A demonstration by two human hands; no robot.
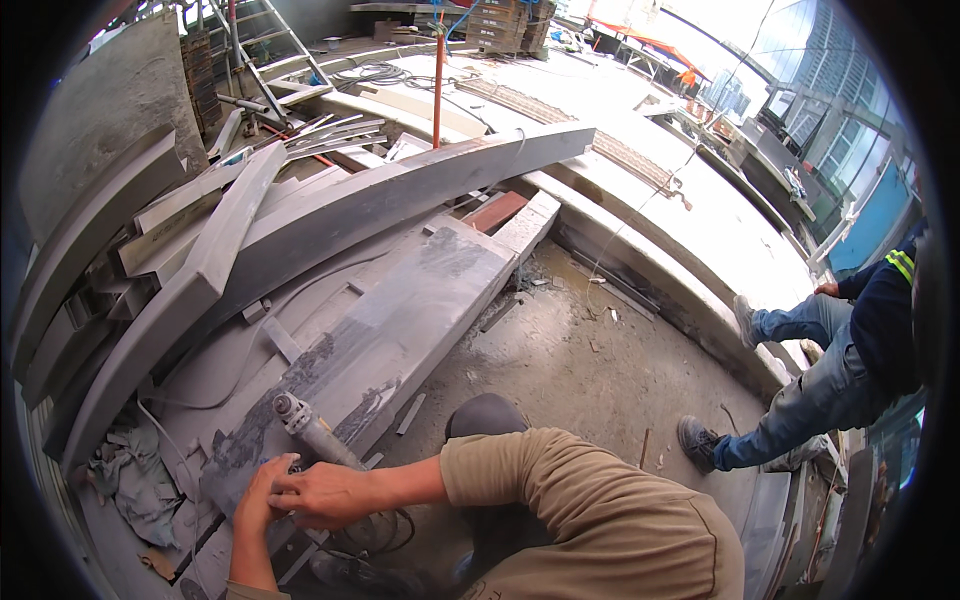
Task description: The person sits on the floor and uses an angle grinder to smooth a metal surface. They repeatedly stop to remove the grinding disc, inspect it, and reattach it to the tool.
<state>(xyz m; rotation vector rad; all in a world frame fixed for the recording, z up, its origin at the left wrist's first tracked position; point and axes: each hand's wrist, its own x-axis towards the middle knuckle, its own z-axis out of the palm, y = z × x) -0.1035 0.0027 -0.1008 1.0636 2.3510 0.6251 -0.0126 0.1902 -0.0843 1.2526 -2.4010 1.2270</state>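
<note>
My left hand [258,492] and my right hand [328,495] meet at the lower left, over the near end of a grey, dust-covered metal beam [430,290]. Both hands are closed with the fingertips together; whatever they hold is too small or hidden to make out. Just beyond them an angle grinder [325,440] leans against the beam, its head pointing up and left. No disc shows on its spindle. Beneath my right forearm a dark cable [405,525] loops, partly hidden.
Long grey metal channels [400,185] lie piled on the left, beside a crumpled cloth [140,490]. A red post [438,90] and a ladder [270,50] stand behind. On the right, a person in jeans [830,350] stands by a concrete ledge [660,240].
</note>
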